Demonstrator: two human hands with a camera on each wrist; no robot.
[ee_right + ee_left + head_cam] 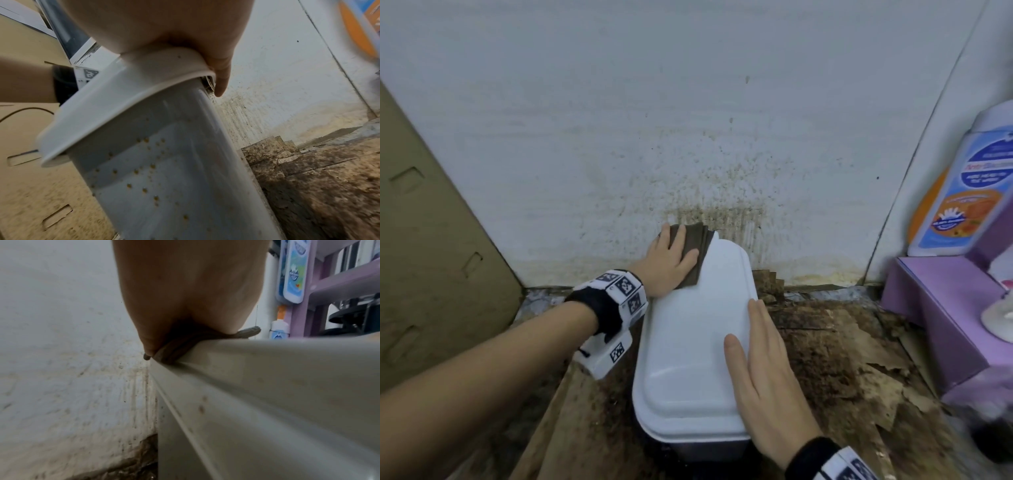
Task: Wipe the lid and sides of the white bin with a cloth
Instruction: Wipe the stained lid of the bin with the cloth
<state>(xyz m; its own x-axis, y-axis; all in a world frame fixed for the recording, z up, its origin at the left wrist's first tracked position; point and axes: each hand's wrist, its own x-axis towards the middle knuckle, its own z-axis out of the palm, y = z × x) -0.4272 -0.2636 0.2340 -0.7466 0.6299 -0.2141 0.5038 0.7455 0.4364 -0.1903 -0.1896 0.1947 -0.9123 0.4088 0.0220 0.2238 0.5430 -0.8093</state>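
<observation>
Stained white wall (pixel 688 102) rises behind a grimy, peeling floor (pixel 842 359), with a cardboard panel (pixel 424 240) leaning at the left and a purple shelf (pixel 941 308) carrying a bottle (pixel 962 192) at the right. Against the foot of the wall stands the white bin (pixel 164 178), its lid (pixel 688 342) closed and filling the middle of the head view. The right hand (pixel 767 377) lies flat on the near right part of the lid, fingers straight and together, with one fingertip hooked over the rim in the right wrist view; it seems to steady the bin. The left hand (pixel 667 263) presses a folded brown cloth (pixel 698 253) onto the far left corner of the lid, fingers spread and fairly straight over it rather than gripping.

The lid wipe looks to be just starting at the far corner. A next stroke would call for drawing the cloth toward the near edge with even pressure, then working down the sides, which carry brown specks.

The far side of the bin against the wall is hidden, and its base is cut off. The bottle label is too blurred to read.
</observation>
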